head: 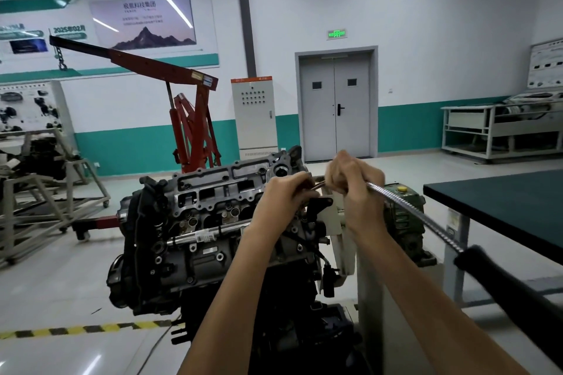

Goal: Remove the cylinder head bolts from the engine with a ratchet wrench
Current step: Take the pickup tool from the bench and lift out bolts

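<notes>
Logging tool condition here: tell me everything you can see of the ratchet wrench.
The ratchet wrench is long: a silvery, ribbed-looking metal shaft ending in a thick black grip at lower right. It slants in the air from above the engine down towards the camera, past the table edge. The right hand curls round its upper end, hiding the head; the left hand pinches a thin piece beside it. No hand shows on the black grip.

ratchet wrench [411,215]: shiny knurled metal | engine [195,262]: dull grey metal
</notes>
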Demonstrator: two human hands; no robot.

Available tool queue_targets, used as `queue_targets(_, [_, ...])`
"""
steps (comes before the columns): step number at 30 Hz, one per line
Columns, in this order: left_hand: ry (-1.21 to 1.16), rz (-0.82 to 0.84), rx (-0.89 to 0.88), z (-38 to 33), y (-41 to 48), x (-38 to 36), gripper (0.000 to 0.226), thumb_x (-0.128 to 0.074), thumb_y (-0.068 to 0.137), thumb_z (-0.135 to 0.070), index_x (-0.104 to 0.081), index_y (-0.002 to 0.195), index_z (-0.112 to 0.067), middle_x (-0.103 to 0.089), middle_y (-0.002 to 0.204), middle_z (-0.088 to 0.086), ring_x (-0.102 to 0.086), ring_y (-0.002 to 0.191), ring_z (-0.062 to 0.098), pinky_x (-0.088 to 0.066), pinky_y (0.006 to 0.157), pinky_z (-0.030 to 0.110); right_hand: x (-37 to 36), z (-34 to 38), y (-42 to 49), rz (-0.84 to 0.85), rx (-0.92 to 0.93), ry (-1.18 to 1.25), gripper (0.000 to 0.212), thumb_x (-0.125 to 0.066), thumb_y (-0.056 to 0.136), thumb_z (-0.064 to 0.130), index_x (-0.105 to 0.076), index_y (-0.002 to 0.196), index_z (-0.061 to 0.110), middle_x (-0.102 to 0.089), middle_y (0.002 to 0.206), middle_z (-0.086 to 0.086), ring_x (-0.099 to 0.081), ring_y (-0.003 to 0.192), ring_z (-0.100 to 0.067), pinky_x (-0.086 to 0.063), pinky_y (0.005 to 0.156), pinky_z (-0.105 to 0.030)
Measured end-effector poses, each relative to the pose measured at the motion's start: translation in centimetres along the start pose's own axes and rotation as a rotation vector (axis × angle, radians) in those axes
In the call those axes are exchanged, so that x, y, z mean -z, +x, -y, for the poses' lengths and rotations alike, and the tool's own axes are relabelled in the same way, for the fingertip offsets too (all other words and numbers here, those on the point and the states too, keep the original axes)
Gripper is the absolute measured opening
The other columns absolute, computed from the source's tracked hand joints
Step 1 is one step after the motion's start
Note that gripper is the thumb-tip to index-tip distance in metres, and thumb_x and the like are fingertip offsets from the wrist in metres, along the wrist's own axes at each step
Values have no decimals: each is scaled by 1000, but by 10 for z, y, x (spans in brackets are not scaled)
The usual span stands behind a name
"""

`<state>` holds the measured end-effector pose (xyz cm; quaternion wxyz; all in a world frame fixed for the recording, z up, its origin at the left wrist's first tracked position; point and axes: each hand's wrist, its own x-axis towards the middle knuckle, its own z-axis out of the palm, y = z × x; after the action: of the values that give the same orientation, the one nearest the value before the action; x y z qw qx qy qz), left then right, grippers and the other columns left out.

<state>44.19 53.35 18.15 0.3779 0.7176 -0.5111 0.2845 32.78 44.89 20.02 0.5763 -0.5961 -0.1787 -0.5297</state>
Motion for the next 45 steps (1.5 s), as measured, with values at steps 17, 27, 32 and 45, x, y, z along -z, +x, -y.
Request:
queue_targets(17, [-47, -205, 410, 42, -39, 5, 9, -66, 89, -18, -69, 90, -9, -70, 81, 2, -66, 78, 13, -55, 78, 37, 11, 67, 47, -53, 230, 263, 49, -36, 91, 9, -39, 46, 27, -30, 44, 13, -26, 42, -12, -24, 49, -24])
queue_targets(27, [-283, -176, 635, 26, -15, -4, 24, -45, 100, -27, -60, 101, -8, -64, 89, 6, -59, 82, 17, -46, 68, 25, 17, 75, 34, -196, 169, 539, 46, -32, 94, 10, -18, 50, 16, -14, 47, 1, -18, 41, -12, -17, 51, -30])
queue_targets(32, [-188, -291, 853, 52, -26, 3, 29, -41, 101, -17, -59, 84, -1, -63, 80, 18, -52, 64, 24, -50, 67, 44, 34, 65, 27, -210, 134, 546, 46, -29, 94, 10, -18, 50, 17, -13, 46, 2, -16, 40, -11, -19, 50, -28])
queue_targets(45, [-1185, 12, 949, -43, -44, 69, 26, -41, 101, -16, -55, 90, 3, -69, 83, 26, -70, 79, 37, -60, 67, 47, 5, -26, 43, 538, 628, -750, 22, -56, 83, 3, -50, 61, 4, -37, 63, 7, -29, 58, -3, -28, 63, -9])
